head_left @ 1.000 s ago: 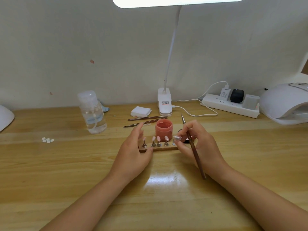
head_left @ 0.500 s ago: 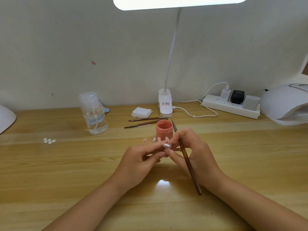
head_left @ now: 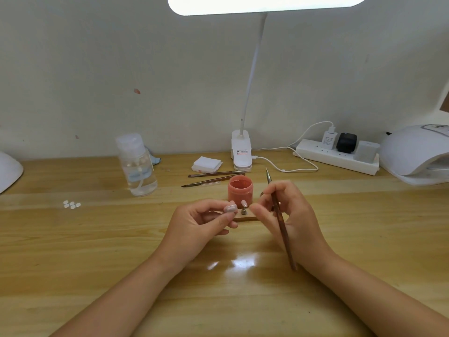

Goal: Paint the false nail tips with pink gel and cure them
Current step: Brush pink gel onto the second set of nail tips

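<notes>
At the far left edge of the wooden table (head_left: 73, 251), a white rounded object (head_left: 8, 171) is cut off by the frame. Nearer the middle, a small cluster of loose white nail tips (head_left: 72, 204) lies flat on the wood. Behind them stands a clear pump bottle (head_left: 137, 165) partly filled with liquid, close to the wall.

The left hand (head_left: 196, 229) hovers above the table, its thumb and fingertips pinching a single pale false nail tip (head_left: 230, 209) held up off the stand. Just right of it, a wooden nail stand (head_left: 245, 217) lies on the table, mostly hidden by the hands; one pink-coated tip (head_left: 244, 203) on a metal peg shows between them. Directly behind the stand sits an open jar of pink gel (head_left: 240, 190).

Farther back lie two spare brushes (head_left: 213, 178), a stack of white wipes (head_left: 207, 164) and the clip base of a white desk lamp (head_left: 241, 154), whose lit head hangs overhead.

The right hand (head_left: 289, 215) has its fingers curled around a brown nail brush (head_left: 281, 224), bristle end pointing away and up, handle end reaching back over the wrist.

At the far right, a white power strip (head_left: 337, 156) with plugged adapters lies by the wall, and beside it a white curing lamp (head_left: 418, 154).
</notes>
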Tool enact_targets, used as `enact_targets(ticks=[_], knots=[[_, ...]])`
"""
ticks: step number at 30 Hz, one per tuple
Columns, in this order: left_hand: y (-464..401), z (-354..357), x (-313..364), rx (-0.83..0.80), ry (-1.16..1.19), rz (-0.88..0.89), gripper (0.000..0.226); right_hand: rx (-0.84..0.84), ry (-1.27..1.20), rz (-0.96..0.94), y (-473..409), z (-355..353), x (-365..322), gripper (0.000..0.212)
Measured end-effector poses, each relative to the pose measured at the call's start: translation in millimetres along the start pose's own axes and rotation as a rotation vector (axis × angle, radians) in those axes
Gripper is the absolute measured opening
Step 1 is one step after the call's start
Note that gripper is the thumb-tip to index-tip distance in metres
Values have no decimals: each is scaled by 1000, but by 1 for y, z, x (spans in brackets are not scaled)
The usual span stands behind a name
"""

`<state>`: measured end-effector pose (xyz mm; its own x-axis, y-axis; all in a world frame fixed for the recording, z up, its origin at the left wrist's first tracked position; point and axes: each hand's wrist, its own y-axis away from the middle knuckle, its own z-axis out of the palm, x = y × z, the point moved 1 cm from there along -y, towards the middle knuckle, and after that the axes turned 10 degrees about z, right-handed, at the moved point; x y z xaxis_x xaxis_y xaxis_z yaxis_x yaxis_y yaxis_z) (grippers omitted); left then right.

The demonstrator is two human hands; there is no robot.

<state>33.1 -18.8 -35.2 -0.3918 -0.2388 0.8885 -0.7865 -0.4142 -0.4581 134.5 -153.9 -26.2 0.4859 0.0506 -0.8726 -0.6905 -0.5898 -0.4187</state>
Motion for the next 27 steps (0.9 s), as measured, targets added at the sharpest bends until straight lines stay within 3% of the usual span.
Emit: enact_targets(ticks=[3,8,11,15,22,27], knots=[[0,-1,0,34,-14,-27,6,75,-42,29,-5,-6,-2,20],[-1,-2,-1,29,-22,-49,5,167,-151,142,-19,-19,-7,39],[-1,-1,0,19,-35,-44,5,166,-67,228,-33,-21,-8,39],[-1,-1,0,8,-56,-46,3,125,-16,210,-55,-21,-14,25],[-2,0,-1,12,-59,-45,11,119,383,140,-92,-1,-10,41],[-2,-1,-2,6,-78,-40,11,35,487,185,-101,11,-2,36]])
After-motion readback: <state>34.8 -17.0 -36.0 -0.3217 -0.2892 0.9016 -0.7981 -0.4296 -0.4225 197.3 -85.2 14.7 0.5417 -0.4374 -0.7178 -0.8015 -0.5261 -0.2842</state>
